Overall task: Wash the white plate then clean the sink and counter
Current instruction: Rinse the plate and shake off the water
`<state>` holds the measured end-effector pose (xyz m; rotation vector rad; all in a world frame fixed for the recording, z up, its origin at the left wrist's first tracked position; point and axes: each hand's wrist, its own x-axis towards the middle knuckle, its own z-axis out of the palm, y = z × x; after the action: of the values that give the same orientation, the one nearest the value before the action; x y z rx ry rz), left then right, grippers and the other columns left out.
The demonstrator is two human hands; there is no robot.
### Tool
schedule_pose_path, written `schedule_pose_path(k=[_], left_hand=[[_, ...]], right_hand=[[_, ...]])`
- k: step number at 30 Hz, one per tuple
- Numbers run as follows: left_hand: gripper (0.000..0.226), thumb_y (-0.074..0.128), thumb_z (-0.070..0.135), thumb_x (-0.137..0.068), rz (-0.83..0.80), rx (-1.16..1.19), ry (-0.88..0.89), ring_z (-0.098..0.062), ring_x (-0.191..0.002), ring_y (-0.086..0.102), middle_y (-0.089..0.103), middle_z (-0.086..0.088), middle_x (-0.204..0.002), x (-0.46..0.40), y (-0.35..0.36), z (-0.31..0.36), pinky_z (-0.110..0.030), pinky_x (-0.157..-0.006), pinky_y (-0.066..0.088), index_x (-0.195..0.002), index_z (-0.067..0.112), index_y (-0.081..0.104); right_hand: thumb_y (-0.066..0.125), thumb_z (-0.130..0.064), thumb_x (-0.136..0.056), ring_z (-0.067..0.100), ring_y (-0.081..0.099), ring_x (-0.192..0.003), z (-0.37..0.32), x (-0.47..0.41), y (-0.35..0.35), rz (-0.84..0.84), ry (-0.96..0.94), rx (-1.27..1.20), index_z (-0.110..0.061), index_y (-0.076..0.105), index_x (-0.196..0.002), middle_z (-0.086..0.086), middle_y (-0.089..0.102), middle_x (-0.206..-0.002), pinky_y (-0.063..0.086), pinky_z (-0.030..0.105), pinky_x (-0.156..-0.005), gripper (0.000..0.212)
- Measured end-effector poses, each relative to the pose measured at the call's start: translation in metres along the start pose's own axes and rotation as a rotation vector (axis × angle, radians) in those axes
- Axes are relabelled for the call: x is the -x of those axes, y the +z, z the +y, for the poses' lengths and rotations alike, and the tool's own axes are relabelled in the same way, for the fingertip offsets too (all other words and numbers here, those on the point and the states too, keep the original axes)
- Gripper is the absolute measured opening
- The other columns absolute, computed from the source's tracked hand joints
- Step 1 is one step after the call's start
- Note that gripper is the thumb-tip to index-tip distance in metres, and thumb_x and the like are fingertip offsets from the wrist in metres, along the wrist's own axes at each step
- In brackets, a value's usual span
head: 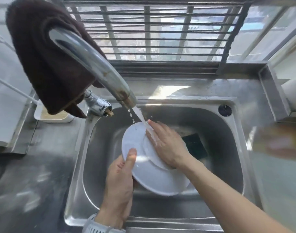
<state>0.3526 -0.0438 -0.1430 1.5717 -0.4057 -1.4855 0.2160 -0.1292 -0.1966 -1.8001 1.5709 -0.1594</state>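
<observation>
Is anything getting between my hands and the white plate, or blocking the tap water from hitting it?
Nothing visible does. The left hand grips the white plate by its rim, the right hand lies flat on it, and water from the faucet lands on them directly.

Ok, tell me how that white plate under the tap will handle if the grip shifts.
The white plate is probably slippery: water from the faucet runs over it. It looks rigid and likely breakable against the steel sink. Only the left hand pinches its rim; the right hand lies flat, so it may tip.
</observation>
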Motion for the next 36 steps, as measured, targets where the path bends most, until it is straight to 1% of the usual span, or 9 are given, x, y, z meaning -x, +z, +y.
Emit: schedule_pose_path(k=[3, 6, 11, 18, 23, 25, 30, 33, 36], left_hand=[[0.034, 0.057, 0.034, -0.1, 0.034, 0.031, -0.001, -0.028, -0.088, 0.074, 0.079, -0.017, -0.099, -0.004, -0.003, -0.001, -0.042, -0.083, 0.054, -0.107, 0.009, 0.078], [0.034, 0.052, 0.028, -0.103, 0.023, 0.062, -0.046, -0.019, -0.069, 0.074, 0.079, -0.01, -0.08, -0.006, -0.001, -0.005, -0.03, -0.059, 0.057, -0.097, 0.004, 0.076], [0.03, 0.055, 0.026, -0.102, 0.011, 0.004, 0.014, -0.017, -0.072, 0.075, 0.079, -0.013, -0.088, -0.01, -0.014, -0.003, -0.031, -0.059, 0.062, -0.094, 0.012, 0.081], [0.025, 0.058, 0.029, -0.1, 0.035, -0.05, 0.085, -0.023, -0.086, 0.077, 0.081, -0.01, -0.094, -0.004, -0.012, -0.003, -0.039, -0.075, 0.059, -0.095, 0.019, 0.081], [0.027, 0.064, 0.042, -0.096, -0.103, -0.309, 0.146, -0.024, -0.085, 0.078, 0.081, -0.006, -0.085, 0.012, -0.024, -0.017, -0.04, -0.072, 0.064, -0.092, 0.021, 0.08], [0.029, 0.064, 0.044, -0.095, -0.165, -0.349, 0.128, -0.026, -0.083, 0.078, 0.08, -0.009, -0.084, 0.015, -0.028, -0.018, -0.042, -0.069, 0.065, -0.093, 0.019, 0.079], [0.038, 0.066, 0.046, -0.093, -0.163, -0.375, 0.19, -0.026, -0.082, 0.075, 0.078, -0.018, -0.088, 0.004, -0.025, -0.013, -0.05, -0.074, 0.061, -0.095, 0.009, 0.075], [0.043, 0.065, 0.052, -0.093, -0.179, -0.479, 0.187, -0.042, -0.087, 0.073, 0.075, -0.019, -0.086, -0.006, -0.021, -0.016, -0.058, -0.076, 0.061, -0.09, 0.009, 0.068], [0.02, 0.056, 0.031, -0.082, -0.185, -0.633, 0.271, -0.013, -0.094, 0.074, 0.076, 0.005, -0.091, -0.01, -0.023, -0.019, -0.034, -0.082, 0.06, -0.095, 0.023, 0.068]], right_hand=[[0.005, -0.066, -0.092, 0.023, 0.009, -0.152, -0.008, 0.048, 0.007, -0.009, -0.029, 0.031, -0.037, 0.011, -0.157, -0.004, 0.011, -0.166, 0.012, 0.041, -0.123, 0.071], [-0.005, -0.066, -0.092, 0.013, -0.014, -0.153, -0.033, 0.066, 0.014, -0.113, -0.166, 0.13, -0.022, -0.002, -0.159, -0.008, -0.008, -0.166, -0.002, 0.036, -0.125, 0.08], [0.035, -0.06, -0.099, 0.017, 0.014, -0.151, -0.016, 0.006, 0.002, -0.099, -0.13, -0.053, -0.043, 0.024, -0.154, -0.007, 0.017, -0.165, 0.012, 0.042, -0.123, 0.059], [0.034, -0.059, -0.099, 0.016, 0.031, -0.143, 0.009, 0.044, 0.033, 0.2, 0.265, -0.36, -0.036, 0.031, -0.152, -0.007, 0.034, -0.156, 0.026, 0.043, -0.119, 0.057], [0.039, -0.075, -0.084, 0.026, 0.064, -0.107, 0.008, 0.021, 0.023, 0.088, 0.73, -0.849, -0.031, 0.064, -0.117, 0.0, 0.069, -0.118, 0.046, 0.049, -0.104, 0.06], [0.033, -0.085, -0.074, 0.029, 0.061, -0.113, 0.006, 0.005, 0.016, 0.027, 0.779, -0.796, -0.029, 0.063, -0.127, 0.002, 0.066, -0.125, 0.043, 0.05, -0.106, 0.082], [0.014, -0.078, -0.082, 0.032, 0.046, -0.131, -0.024, -0.004, 0.008, 0.18, 0.371, -0.414, -0.042, 0.041, -0.141, 0.004, 0.052, -0.144, 0.035, 0.054, -0.11, 0.074], [0.032, -0.074, -0.086, 0.025, 0.018, -0.149, -0.054, 0.015, 0.011, 0.097, 0.108, -0.285, -0.053, 0.027, -0.146, 0.002, 0.027, -0.161, 0.018, 0.051, -0.121, 0.064], [0.053, -0.065, -0.082, 0.008, -0.013, -0.152, -0.069, 0.035, 0.015, -0.015, 0.017, -0.388, -0.056, 0.008, -0.151, -0.01, -0.002, -0.167, 0.001, 0.045, -0.125, 0.083]])
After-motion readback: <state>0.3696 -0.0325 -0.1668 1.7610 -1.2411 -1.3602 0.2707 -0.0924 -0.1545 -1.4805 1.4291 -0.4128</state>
